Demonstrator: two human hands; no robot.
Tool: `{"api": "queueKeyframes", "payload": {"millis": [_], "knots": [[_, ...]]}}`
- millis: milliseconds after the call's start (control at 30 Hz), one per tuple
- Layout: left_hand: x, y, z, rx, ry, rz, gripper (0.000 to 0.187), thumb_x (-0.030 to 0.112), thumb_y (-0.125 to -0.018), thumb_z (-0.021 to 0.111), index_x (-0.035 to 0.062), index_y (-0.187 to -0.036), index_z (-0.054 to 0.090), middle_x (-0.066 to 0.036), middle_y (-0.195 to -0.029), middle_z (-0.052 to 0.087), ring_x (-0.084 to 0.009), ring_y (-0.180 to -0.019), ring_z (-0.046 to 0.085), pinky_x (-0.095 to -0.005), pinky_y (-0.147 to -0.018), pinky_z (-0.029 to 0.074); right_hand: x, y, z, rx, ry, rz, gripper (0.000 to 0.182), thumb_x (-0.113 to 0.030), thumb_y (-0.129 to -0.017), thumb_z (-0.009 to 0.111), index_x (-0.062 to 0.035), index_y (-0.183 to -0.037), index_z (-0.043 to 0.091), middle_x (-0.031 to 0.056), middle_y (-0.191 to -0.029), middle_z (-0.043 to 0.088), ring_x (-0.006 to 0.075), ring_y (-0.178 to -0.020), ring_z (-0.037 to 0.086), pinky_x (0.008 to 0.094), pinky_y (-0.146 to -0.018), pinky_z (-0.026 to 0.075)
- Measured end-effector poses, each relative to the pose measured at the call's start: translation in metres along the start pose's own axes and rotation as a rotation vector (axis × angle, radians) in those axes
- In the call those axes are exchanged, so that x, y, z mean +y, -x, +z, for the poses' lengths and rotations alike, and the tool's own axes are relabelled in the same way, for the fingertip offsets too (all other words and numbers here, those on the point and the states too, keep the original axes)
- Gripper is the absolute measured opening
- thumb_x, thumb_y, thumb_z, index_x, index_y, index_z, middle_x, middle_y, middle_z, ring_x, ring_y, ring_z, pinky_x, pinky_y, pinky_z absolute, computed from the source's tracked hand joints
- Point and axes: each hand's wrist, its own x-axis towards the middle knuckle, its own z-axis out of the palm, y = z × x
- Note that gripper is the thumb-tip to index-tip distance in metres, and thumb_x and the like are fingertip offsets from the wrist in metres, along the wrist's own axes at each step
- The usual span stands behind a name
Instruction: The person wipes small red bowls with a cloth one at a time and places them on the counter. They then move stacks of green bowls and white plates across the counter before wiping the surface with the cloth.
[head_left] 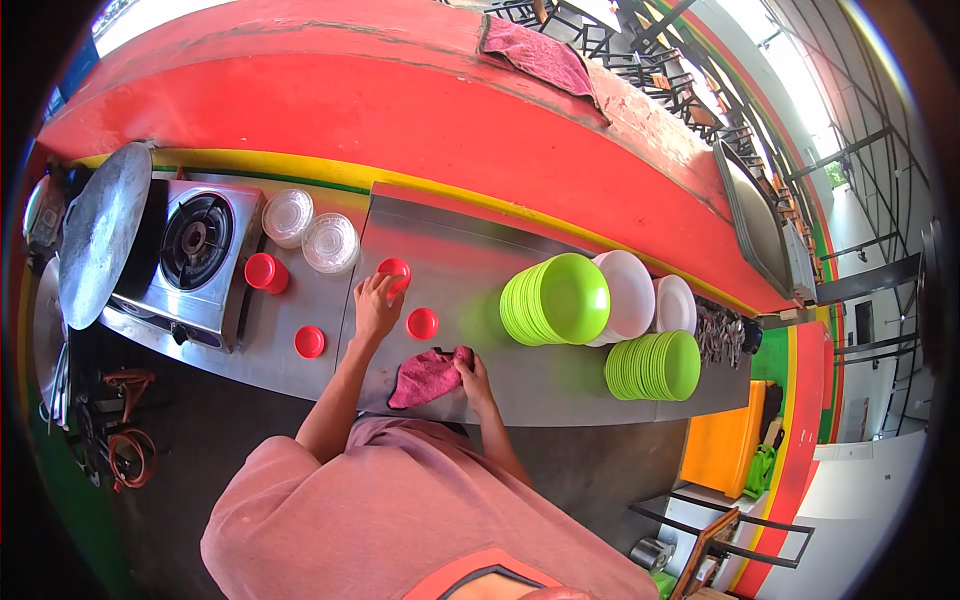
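My left hand [378,303] reaches over the steel counter and pinches the edge of a small red bowl [397,267]. Just to the right of it lies another small red bowl [423,324], and a red bowl [310,342] sits further left near the counter's front edge. In my right hand [477,383] is a dark pink cloth [428,379], bunched close to my body above the front of the counter. Beside the stove, a short stack of red bowls [266,272] stands near two stacks of clear plastic lids [330,243].
A gas stove [196,240] with a big metal pan lid [105,235] occupies the left. Green plate stacks [575,299], white bowls [625,295] and cutlery [722,335] fill the right. A red ledge [420,120] runs behind, with a pink cloth [540,55] on it.
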Motion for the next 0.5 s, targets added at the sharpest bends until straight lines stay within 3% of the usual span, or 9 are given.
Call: {"api": "queueKeyframes", "payload": {"millis": [167,500], "knots": [[-0.001,0.015,-0.015,0.062,0.053,-0.085,0.025,0.014,-0.083,0.068,0.0126,-0.107,0.064,-0.006,-0.104,0.064,-0.0276,-0.102,0.059,-0.0435,-0.091,0.041,0.000,0.002,0.000,0.006,0.026,-0.013,0.040,-0.024,-0.093,0.066,-0.0032,-0.126,0.055,0.0039,-0.114,0.062,0.0136,-0.104,0.057,0.0290,-0.094,0.044],[-0.033,0.068,-0.047,0.072,-0.209,-0.276,0.039,0.014,-0.082,0.068,0.0138,-0.119,0.056,-0.010,-0.117,0.057,-0.0300,-0.113,0.054,-0.0455,-0.093,0.040,0.004,0.002,0.000,0.047,0.081,-0.052,0.035,-0.024,-0.093,0.065,-0.0029,-0.121,0.059,0.0035,-0.108,0.063,0.0134,-0.099,0.058,0.0292,-0.092,0.045]]}}
